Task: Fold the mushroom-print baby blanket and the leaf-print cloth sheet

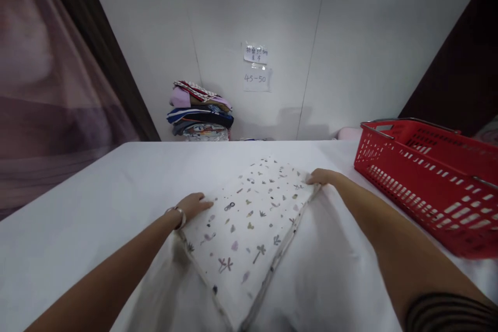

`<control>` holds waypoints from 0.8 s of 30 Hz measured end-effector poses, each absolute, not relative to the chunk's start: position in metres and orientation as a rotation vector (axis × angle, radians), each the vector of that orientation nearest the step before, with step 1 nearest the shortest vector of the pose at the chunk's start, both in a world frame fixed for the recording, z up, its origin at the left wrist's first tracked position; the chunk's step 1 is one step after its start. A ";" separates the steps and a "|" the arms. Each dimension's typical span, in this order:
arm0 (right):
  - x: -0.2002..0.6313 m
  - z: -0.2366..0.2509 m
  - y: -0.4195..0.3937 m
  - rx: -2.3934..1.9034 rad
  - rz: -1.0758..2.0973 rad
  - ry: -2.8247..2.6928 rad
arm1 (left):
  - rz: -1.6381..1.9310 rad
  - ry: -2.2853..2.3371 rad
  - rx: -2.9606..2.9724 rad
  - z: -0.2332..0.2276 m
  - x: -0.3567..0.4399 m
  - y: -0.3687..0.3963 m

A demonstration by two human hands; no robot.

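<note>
A white cloth point(249, 223) printed with small plants, leaves and animals lies in a diamond shape before me, its near point reaching down toward the bottom of the view. My left hand point(194, 205), with a bracelet at the wrist, is at the cloth's left edge. Its thumb rests on the printed side, and the other fingers are bent and partly hidden. At the far right corner, my right hand point(322, 177) pinches the cloth between its fingers. A dark seam or border runs along the cloth's near edges.
A white-covered table point(116, 197) spreads under the cloth. On the right stands a red plastic basket point(420, 176) with metal handles. A pile of folded fabrics point(200, 114) rises at the back left, against a wall bearing paper notes point(257, 79). A pinkish curtain point(50, 78) hangs left.
</note>
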State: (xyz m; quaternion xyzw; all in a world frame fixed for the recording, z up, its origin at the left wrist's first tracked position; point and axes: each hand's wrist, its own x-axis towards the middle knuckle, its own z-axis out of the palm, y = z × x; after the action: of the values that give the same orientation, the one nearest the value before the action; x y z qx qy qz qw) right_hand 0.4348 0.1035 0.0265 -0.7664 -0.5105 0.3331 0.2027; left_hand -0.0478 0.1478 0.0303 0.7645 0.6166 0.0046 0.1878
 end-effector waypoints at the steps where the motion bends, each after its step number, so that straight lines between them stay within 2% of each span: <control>1: 0.438 0.026 0.087 -2.173 1.000 -1.392 | -0.002 1.732 2.190 0.035 -0.043 0.158; 4: 0.440 0.022 0.021 -2.142 1.281 -1.210 | -0.030 1.690 2.307 0.049 -0.018 0.194; 9: 0.419 0.013 -0.091 -2.130 1.297 -1.024 | -0.118 1.543 2.406 0.043 0.031 0.229; 12: 0.419 0.015 -0.113 -2.191 1.277 -1.097 | -0.099 1.509 2.422 0.031 0.036 0.228; 17: 0.443 0.027 -0.054 -2.226 0.767 -1.312 | 0.215 1.669 2.415 0.030 -0.007 0.219; 21: 0.442 0.023 0.018 -2.107 0.795 -1.200 | 0.321 1.917 2.147 0.031 -0.054 0.205; 24: 0.435 0.014 0.055 -2.174 0.767 -1.120 | 0.370 1.870 2.046 0.024 -0.078 0.190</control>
State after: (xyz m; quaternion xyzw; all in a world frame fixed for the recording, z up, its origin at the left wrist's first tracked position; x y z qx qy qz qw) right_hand 0.4355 0.0545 0.0144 -0.8130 -0.4187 0.2867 0.2854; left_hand -0.0779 0.1904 0.0236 0.7207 0.6589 0.1303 0.1717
